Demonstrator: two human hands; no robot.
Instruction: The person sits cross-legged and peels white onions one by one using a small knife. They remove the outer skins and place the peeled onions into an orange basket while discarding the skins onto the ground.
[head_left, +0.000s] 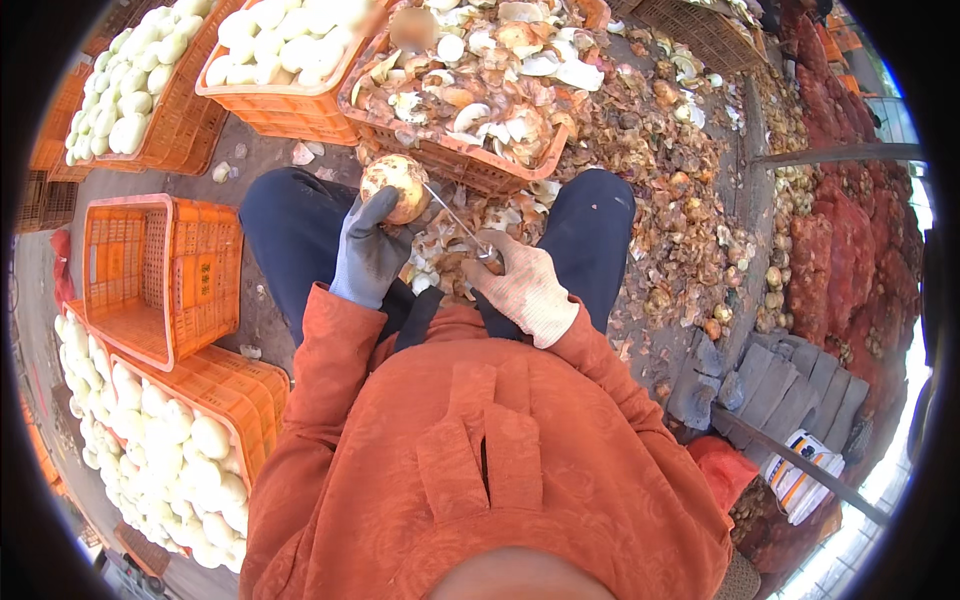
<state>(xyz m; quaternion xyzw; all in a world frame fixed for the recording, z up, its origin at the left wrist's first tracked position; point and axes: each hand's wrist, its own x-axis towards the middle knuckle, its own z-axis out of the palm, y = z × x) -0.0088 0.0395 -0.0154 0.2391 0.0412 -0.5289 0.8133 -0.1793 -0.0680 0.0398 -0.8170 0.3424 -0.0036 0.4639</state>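
My left hand (370, 244), in a grey-blue work glove, holds an onion (395, 189) with brown and pale patches, raised between my knees. In my right hand (523, 285), which wears a pale knitted glove, is the handle of a knife (454, 217) with a thin metal blade. The blade points up and left, its tip at the right side of the onion. Just beyond the onion stands an orange plastic crate (480, 166) heaped with onion skins and peeled layers (472, 97). More onion skins (442, 255) lie on the ground below my hands.
Orange crates of peeled onions (281, 45) stand ahead and at the left. An orange crate (169, 277) lies on its side atop another at my left. Loose skins (622, 150) cover the ground at right, beside red mesh sacks (840, 247), grey blocks (787, 390) and a white bucket (802, 476).
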